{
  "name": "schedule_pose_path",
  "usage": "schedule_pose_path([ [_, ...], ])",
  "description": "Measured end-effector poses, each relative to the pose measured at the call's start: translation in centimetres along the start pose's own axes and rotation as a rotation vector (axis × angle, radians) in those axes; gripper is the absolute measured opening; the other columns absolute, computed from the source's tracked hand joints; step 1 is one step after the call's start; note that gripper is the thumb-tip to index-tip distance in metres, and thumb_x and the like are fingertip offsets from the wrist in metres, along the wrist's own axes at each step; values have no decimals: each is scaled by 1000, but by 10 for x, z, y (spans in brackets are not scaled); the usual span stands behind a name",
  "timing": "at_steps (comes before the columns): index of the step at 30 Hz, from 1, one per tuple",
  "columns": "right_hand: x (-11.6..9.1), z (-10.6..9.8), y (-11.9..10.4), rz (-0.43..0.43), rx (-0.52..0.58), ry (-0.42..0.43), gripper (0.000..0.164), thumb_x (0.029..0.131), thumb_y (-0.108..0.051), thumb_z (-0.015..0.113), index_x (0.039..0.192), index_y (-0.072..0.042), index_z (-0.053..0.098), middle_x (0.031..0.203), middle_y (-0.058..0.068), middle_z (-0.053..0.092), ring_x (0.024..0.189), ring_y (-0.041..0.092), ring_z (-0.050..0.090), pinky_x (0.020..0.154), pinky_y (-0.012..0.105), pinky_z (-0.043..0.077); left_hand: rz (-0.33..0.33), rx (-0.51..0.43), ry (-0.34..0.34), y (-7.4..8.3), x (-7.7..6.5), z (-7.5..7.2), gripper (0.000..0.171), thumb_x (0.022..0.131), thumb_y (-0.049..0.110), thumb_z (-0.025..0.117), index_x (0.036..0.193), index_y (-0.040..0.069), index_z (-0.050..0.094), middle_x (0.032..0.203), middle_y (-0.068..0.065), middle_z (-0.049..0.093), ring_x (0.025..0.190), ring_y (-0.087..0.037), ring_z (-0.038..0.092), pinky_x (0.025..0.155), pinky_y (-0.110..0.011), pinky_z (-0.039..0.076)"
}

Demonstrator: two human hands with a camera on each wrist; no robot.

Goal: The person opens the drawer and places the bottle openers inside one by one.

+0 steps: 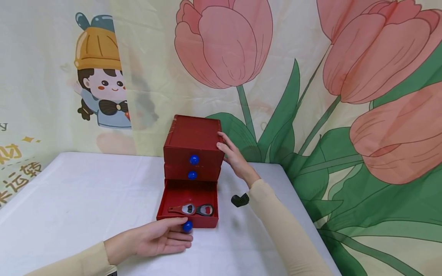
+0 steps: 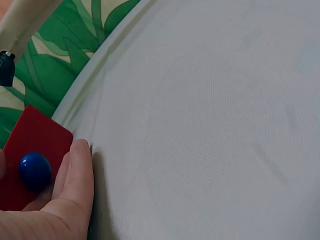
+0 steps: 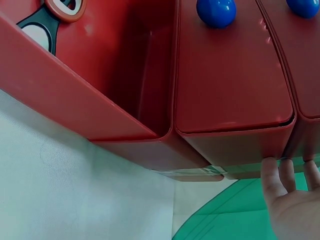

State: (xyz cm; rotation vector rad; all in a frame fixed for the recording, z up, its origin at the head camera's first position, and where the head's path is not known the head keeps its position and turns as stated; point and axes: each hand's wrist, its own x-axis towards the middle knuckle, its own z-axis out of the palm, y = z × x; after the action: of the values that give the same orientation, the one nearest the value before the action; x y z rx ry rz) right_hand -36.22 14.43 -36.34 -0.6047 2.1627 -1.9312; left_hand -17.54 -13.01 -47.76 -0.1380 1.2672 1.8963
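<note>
A red cabinet of three stacked drawers (image 1: 193, 132) stands on the table, its bottom drawer (image 1: 205, 222) pulled out. Inside that drawer lie two bottle openers, one with a reddish-brown handle (image 1: 176, 209) and one with dark edging (image 1: 201, 210). My left hand (image 1: 155, 235) is at the drawer's front, thumb above the blue knob (image 1: 187, 226) and straight fingers below it. In the left wrist view the knob (image 2: 35, 171) shows between thumb and fingers, not pinched. My right hand (image 1: 236, 159) rests its extended fingertips against the cabinet's right side; in the right wrist view these fingers (image 3: 272, 182) touch the side wall.
Blue knobs (image 1: 194, 159) stick out from the two closed upper drawers. A white cloth (image 1: 86, 199) covers the table. Behind it hangs a backdrop (image 1: 145, 76) printed with tulips and a cartoon child. A black strap piece (image 1: 239, 200) is by the right sleeve.
</note>
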Motion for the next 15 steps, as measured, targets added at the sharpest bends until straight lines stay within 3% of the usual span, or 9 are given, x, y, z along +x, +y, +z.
schedule_pose_path([
  [9,0,1,0,-6,6,-1,61,109,-41,53,166,-39,32,173,-6,24,155,22,28,125,60,31,24,-24,37,2,6,4,61,109,40,61,141,-11,57,134,-26,70,125,-36,70,111,-47,52],
  [15,-1,0,-1,-11,8,-5,61,109,-41,53,166,-38,31,173,-6,24,155,22,28,125,61,31,47,-28,68,5,12,5,59,109,37,62,141,-12,58,131,-25,71,123,-34,71,109,-47,54],
])
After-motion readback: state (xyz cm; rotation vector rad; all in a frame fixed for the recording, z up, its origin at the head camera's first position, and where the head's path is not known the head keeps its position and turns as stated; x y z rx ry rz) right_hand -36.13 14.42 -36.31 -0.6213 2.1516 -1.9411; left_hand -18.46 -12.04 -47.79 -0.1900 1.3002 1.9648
